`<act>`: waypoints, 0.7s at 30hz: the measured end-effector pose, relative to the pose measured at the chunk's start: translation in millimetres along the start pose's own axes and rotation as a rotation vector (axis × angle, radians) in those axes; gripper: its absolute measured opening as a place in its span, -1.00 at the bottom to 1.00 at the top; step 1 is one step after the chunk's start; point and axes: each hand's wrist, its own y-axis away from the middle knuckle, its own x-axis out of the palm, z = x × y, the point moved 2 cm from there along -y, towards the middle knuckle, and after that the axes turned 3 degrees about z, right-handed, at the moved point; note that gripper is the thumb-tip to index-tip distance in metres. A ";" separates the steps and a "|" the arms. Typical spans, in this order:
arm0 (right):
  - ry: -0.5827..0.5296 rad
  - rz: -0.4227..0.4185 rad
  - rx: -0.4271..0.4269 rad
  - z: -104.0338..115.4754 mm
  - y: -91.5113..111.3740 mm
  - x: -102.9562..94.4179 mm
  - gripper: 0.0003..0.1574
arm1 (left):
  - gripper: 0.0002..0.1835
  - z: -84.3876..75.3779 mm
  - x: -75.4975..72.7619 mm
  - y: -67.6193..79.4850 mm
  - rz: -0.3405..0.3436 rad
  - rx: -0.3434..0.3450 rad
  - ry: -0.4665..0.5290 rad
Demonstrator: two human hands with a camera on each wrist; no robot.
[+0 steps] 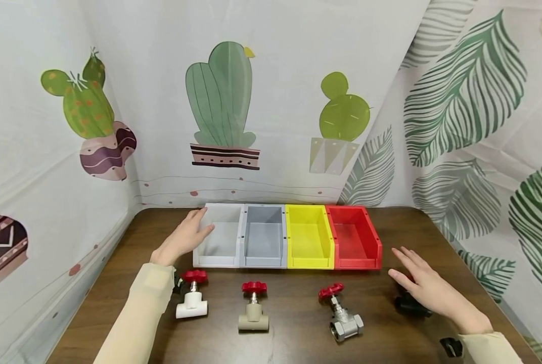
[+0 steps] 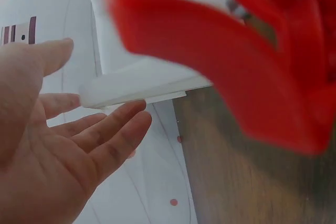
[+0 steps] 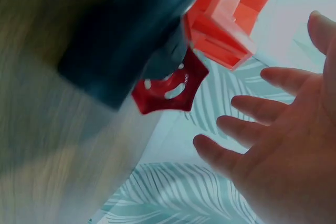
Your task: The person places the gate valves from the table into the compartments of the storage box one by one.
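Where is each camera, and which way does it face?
Head: on the head, facing forward and down at four open plastic bins on a brown wooden table; left hand, right hand and cream sleeves show.
Left wrist: on that wrist, facing a blurred red handwheel and white plastic bin; left hand shows.
Right wrist: on that wrist, facing a dark cylindrical valve and red plastic bin; right hand shows.
Head and right wrist share the red plastic bin.

bright, even light here; near the left hand (image 2: 52, 150) a red handwheel (image 2: 178, 30) blurs, near the right hand (image 3: 289, 145) a dark valve (image 3: 126, 35) softens, shadow dimming the bench (image 3: 37, 98).
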 end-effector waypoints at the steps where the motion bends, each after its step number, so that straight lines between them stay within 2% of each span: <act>1: -0.001 -0.002 -0.007 -1.0 -0.2 -1.1 -0.17 | -0.28 0.8 -0.3 -0.5 -0.002 0.002 0.003; 9: 0.032 -0.015 -0.061 -7.0 2.0 -7.0 -0.12 | -0.30 6.2 1.7 -7.2 -0.009 -0.044 -0.015; 15: 0.071 -0.045 -0.105 -16.1 6.0 -1.2 -0.07 | -0.31 11.6 5.3 -11.1 -0.007 -0.064 -0.006; 21: 0.128 -0.090 -0.164 -22.6 9.6 5.1 0.06 | -0.35 20.0 4.6 -11.5 0.004 -0.088 0.015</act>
